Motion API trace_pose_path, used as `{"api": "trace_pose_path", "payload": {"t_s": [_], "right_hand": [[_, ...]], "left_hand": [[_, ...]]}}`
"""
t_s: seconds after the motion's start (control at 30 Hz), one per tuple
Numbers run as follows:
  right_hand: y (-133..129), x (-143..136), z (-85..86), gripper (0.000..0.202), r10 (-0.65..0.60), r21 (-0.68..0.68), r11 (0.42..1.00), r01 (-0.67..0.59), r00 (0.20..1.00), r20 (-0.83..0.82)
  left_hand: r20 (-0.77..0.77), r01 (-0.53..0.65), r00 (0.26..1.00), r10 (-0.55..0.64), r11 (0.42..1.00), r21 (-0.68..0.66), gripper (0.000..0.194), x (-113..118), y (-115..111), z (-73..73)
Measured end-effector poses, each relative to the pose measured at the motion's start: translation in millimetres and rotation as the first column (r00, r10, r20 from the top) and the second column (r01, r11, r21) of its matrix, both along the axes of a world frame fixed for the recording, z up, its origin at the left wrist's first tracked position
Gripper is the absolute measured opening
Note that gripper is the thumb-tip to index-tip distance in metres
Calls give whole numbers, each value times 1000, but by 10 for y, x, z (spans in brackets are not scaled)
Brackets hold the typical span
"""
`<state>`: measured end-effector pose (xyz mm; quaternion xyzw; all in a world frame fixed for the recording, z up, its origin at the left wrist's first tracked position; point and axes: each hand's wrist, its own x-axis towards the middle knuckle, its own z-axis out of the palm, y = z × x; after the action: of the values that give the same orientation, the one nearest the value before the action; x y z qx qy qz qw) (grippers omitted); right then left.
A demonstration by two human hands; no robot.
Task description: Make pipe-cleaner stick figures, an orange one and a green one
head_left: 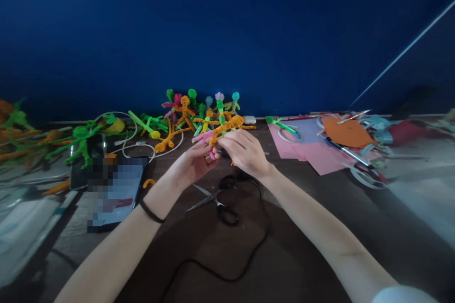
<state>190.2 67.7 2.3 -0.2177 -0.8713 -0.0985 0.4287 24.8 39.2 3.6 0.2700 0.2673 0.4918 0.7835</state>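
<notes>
Head view, one: worn on your head, facing forward and tilted down. Wide field, close to your work; your left hand (195,163) and right hand (245,151) mid-frame, forearms (316,227) entering between 7 and 8 o'clock and between 4 and 5. Wall (227,28) at 12, beyond; tabletop (291,260) at 6, nearest.

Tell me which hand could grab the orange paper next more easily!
Probably the right hand: it's nearer the orange paper, while the left hand is farther away. Both look busy, though.
</notes>
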Motion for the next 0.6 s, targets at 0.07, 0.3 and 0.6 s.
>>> {"api": "trace_pose_path", "payload": {"t_s": [0.07, 0.3, 0.6], "right_hand": [[3, -1, -7, 18, -12, 3, 1000, 12, 1000, -14], [13, 3, 32, 13, -92, 105, 990, 94, 996, -20], [-3, 6, 96, 17, -102, 65, 993, 100, 994, 30]], "left_hand": [[9, 33, 999, -33, 999, 9, 11, 5, -7, -19], [-1, 94, 996, -94, 994, 54, 11, -18, -25, -37], [-122, 74, 991, -59, 990, 121, 9, -43, -10, 11]]}}
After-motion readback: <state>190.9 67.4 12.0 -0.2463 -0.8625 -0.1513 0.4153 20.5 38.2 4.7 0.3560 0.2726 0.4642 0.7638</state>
